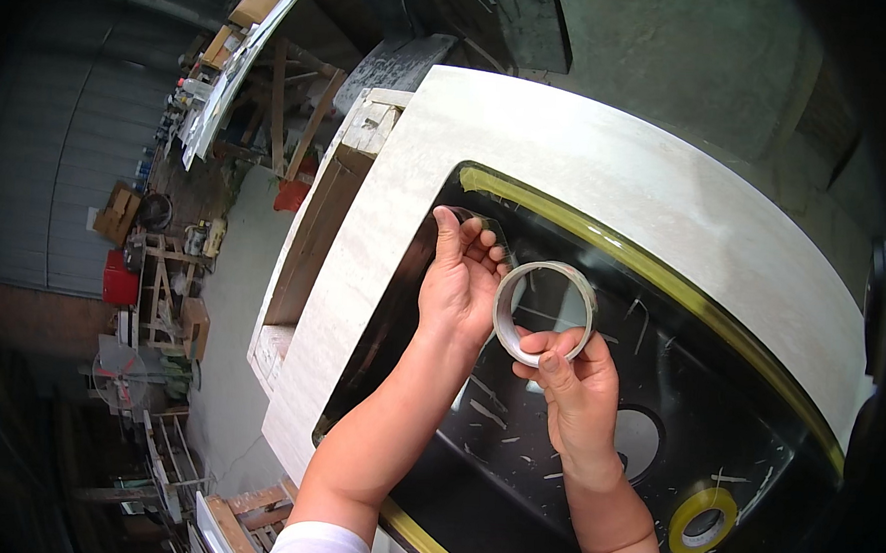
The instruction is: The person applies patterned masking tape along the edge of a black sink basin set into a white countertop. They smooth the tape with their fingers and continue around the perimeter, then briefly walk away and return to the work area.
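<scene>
- Two bare hands work above a black sink [513, 460] set into a pale stone countertop [609, 175]; every place below is told from that sink.
- Right hand [577, 394] is clenched on a roll of clear tape [544, 312], thumb on its near rim and fingers under it; the roll hangs upright over the middle of the sink, clear of the basin floor.
- Left hand [460, 277] is just left of the roll, palm toward it and fingers spread; a clear strip [486, 224] seems to arc from the fingertips, though whether they pinch it cannot be told.
- Yellow tape band [663, 278] already runs along the sink's far rim and curves around its far left corner; a short yellow stretch also shows at the near rim; the left rim looks bare, so by judgement the edging is only partly done.
- Roll of yellow tape [703, 520] lies flat inside the sink at its near right, untouched; a round drain hole [635, 442] sits just beyond the right wrist.
- Workshop clutter of timber and boxes [172, 292] stands well to the left of the sink, on the floor below.
</scene>
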The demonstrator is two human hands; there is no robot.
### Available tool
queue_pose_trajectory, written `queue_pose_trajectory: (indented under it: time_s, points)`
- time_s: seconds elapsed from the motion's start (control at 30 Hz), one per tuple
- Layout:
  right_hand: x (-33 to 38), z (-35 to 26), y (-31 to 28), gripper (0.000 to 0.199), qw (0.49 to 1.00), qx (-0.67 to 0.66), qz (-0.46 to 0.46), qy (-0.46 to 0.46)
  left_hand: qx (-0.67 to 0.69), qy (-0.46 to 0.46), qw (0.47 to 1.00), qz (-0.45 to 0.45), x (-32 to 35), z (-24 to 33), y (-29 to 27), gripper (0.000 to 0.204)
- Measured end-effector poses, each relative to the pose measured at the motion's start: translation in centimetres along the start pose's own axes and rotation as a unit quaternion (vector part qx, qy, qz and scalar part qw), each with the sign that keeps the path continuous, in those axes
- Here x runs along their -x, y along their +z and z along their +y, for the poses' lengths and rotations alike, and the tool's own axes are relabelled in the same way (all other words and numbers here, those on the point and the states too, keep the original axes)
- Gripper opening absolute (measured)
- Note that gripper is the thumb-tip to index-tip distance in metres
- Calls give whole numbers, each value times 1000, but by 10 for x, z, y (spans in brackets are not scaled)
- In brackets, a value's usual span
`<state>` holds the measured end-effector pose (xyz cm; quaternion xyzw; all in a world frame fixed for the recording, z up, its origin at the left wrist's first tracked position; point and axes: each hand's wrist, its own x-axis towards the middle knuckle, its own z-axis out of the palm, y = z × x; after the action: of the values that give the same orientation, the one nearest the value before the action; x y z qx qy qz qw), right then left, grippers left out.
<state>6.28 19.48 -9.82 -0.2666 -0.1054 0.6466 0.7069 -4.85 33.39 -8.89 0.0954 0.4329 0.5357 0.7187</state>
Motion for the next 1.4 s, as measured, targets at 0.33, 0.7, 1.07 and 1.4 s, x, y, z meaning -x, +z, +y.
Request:
queue_pose_trajectory:
  time_s: [0.33,0.7,1.07,1.4]
  points:
    - [-1,1,0,12,1000,3,-3,1,-18,20,999,23,-4,-6,6,45]
    - [-3,5,-2,13,1000,26,-9,-3,-15,21,998,51,-10,-9,9,47]
    - [-2,-8,-4,12,999,18,7,-48,-12,48,998,41,-8,-17,2,54]
    - [8,-22,-9,13,998,12,15,-59,9,69,998,9,-8,-23,-5,57]
